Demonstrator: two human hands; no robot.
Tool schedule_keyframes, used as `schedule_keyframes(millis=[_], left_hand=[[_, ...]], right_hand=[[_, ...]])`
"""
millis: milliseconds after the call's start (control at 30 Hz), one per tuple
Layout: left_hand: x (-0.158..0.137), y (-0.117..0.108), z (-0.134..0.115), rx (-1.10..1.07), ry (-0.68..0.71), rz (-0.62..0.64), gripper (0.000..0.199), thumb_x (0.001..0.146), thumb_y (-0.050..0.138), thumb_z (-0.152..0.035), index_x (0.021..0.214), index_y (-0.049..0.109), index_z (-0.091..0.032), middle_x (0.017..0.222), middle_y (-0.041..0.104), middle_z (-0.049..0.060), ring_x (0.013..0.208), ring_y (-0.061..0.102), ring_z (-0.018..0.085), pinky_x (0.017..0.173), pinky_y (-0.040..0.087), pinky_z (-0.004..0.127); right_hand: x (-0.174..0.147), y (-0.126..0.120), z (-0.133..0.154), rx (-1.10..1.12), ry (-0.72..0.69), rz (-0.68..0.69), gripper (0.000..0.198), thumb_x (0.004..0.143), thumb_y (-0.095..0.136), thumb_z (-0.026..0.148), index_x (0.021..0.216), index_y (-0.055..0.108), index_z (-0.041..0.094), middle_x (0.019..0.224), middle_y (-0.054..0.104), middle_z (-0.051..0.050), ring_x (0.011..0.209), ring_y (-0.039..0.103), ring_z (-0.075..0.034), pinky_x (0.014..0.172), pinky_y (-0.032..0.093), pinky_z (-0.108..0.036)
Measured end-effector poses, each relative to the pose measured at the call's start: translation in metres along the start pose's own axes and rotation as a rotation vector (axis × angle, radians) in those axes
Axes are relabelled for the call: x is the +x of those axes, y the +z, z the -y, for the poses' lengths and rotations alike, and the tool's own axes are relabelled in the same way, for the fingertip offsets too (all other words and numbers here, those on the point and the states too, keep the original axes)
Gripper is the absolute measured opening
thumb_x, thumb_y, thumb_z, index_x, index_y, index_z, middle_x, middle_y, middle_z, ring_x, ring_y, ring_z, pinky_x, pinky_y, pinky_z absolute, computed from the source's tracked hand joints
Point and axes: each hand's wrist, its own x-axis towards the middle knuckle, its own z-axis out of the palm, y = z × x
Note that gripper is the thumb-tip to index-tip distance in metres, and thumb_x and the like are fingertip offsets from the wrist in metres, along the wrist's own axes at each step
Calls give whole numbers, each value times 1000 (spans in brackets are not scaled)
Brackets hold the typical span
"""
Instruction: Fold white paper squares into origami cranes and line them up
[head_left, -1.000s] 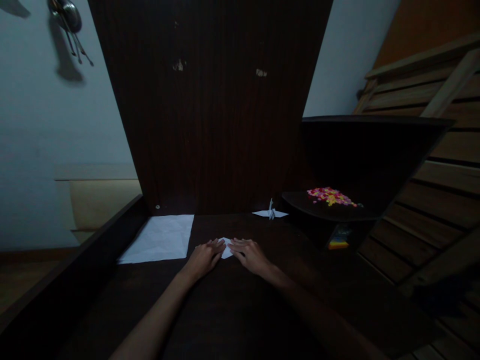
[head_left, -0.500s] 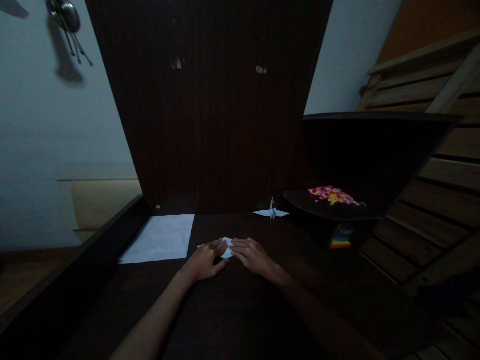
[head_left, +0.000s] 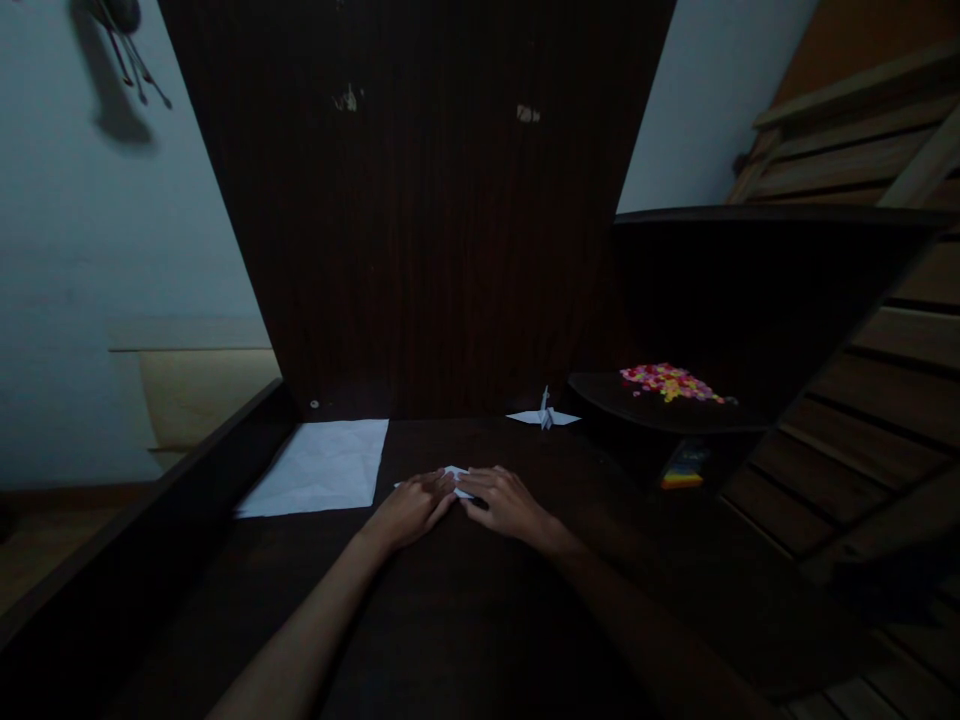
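Observation:
A small folded piece of white paper (head_left: pixel 463 494) lies on the dark tabletop, mostly covered by my fingers. My left hand (head_left: pixel 412 508) rests over its left part, fingers stretched out flat and pressing down. From the other side my right hand (head_left: pixel 504 502) lies on the paper with its fingers extended, the fingertips close to those of the left. A thin white point shows beyond the left fingers. Behind my right hand stands a white origami crane (head_left: pixel 545 417) with wings spread.
To the left lies a creased white sheet of paper (head_left: pixel 322 465). A corner shelf (head_left: pixel 600 390) at right carries a pile of small colourful pieces (head_left: pixel 670 381), and a colourful packet (head_left: pixel 682 475) sits below. A raised dark panel (head_left: pixel 450 250) closes off the back; a low side board (head_left: pixel 150 510) runs along the left.
My hands have shifted slightly on the folded paper, and the right fingers now cover more of it. The camera view has tilted a little.

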Motion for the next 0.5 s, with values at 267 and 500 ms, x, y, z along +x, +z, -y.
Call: schedule_keyframes(millis=[267,500], left_hand=[[-1,5,4,-51,12,-67,35,93,50,-32,126,56,-22,129,62,8,121,55,22,103,44,37],[-2,3,4,-71,-92,-120,45,86,49,-7,126,56,-24,111,71,5,98,67,19,88,51,32]], right_hand=[[2,4,-3,-86,-116,-40,25,93,51,21,113,65,18,115,69,-9,108,64,-23,85,50,-33],[6,2,1,-13,-96,-156,23,95,45,18,105,65,16,102,72,-10,87,69,-19,81,50,-32]])
